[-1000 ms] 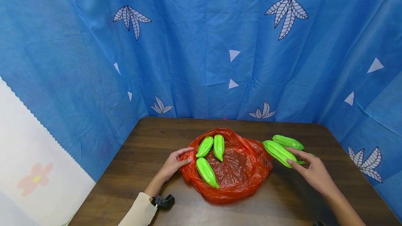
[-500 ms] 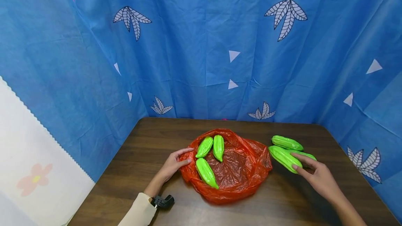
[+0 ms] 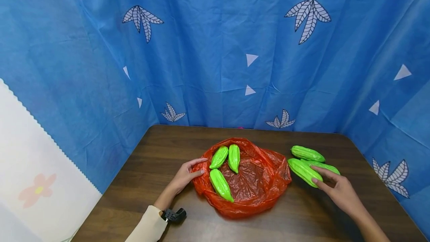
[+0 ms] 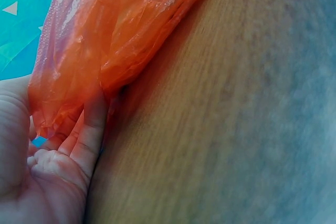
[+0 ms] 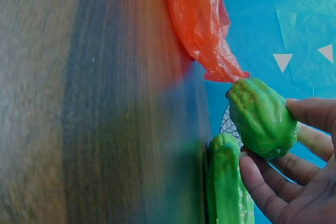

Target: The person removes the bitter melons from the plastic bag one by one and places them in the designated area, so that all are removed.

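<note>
A red plastic bag (image 3: 248, 208) lies with its mouth spread wide on the table. Three light-green bitter melons (image 3: 221, 185) rest inside it, toward its left side. My left hand (image 3: 184, 174) pinches the bag's left rim; the left wrist view shows the thumb and fingers on either side of the film (image 4: 73, 77). To the bag's right, my right hand (image 3: 339, 188) grips another bitter melon (image 5: 265, 119) between thumb and fingers, its far end close to the bag's right edge. Behind the held one are two more, a rear bitter melon (image 3: 307, 153) and a partly covered bitter melon (image 3: 327, 166).
The dark wooden table (image 3: 174, 141) runs back to a blue patterned curtain (image 3: 208, 66), which also hangs along both sides. White cloth (image 3: 37, 174) with a pale flower hangs at the left. A black strap device (image 3: 174, 216) sits on the left wrist.
My right hand has shifted a little right and toward the front with its bitter melon, away from over the bag's right edge. The left hand stays at the rim.
</note>
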Demonstrator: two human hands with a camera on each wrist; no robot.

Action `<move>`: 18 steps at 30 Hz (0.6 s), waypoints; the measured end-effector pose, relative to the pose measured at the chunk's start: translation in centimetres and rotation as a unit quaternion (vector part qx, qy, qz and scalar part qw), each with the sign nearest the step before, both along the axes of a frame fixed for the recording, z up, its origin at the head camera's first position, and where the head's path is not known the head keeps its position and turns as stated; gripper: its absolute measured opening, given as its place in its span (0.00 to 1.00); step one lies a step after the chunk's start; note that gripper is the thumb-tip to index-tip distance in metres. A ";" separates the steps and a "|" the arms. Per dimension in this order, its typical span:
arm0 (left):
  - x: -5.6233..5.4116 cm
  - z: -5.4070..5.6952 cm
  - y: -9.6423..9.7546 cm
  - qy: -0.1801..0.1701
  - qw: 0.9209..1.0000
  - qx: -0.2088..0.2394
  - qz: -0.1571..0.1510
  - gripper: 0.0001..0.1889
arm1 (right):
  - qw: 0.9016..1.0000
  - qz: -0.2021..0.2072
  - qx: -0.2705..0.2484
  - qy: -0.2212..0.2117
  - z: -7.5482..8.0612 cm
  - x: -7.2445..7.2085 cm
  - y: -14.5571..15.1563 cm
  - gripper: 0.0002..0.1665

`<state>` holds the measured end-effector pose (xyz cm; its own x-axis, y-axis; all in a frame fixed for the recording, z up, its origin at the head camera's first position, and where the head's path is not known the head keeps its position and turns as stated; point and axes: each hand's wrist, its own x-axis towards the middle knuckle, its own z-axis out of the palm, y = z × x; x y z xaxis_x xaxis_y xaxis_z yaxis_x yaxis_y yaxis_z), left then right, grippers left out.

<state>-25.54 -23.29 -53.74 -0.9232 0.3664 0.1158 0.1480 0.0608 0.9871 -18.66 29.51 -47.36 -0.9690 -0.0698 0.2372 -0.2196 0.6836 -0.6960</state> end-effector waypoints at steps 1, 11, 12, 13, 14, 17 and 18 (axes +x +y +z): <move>0.0 0.0 0.0 0.000 1.000 -0.001 0.001 0.26 | 1.000 0.001 0.002 0.002 0.0 -0.1 0.0 0.28; -0.1 0.1 0.1 0.004 1.000 0.006 0.004 0.25 | 1.000 0.007 0.009 -0.004 -0.5 -0.4 0.1 0.29; -0.1 0.1 0.1 0.005 1.000 0.006 0.005 0.25 | 1.000 0.008 0.010 -0.003 -0.5 -0.5 0.2 0.29; -0.1 0.1 0.1 0.003 1.000 0.006 0.006 0.25 | 1.000 0.009 0.012 -0.003 -0.6 -0.5 0.2 0.29; -0.1 0.1 0.2 0.003 1.000 0.005 0.006 0.25 | 1.000 0.009 0.012 -0.001 -0.6 -0.5 0.2 0.29; 0.0 0.1 0.2 0.002 1.000 0.003 0.005 0.25 | 1.000 0.012 0.009 0.001 -0.8 -0.5 0.2 0.29; 0.0 0.1 0.2 0.002 1.000 0.002 0.004 0.25 | 1.000 0.013 0.010 0.001 -0.8 -0.5 0.2 0.29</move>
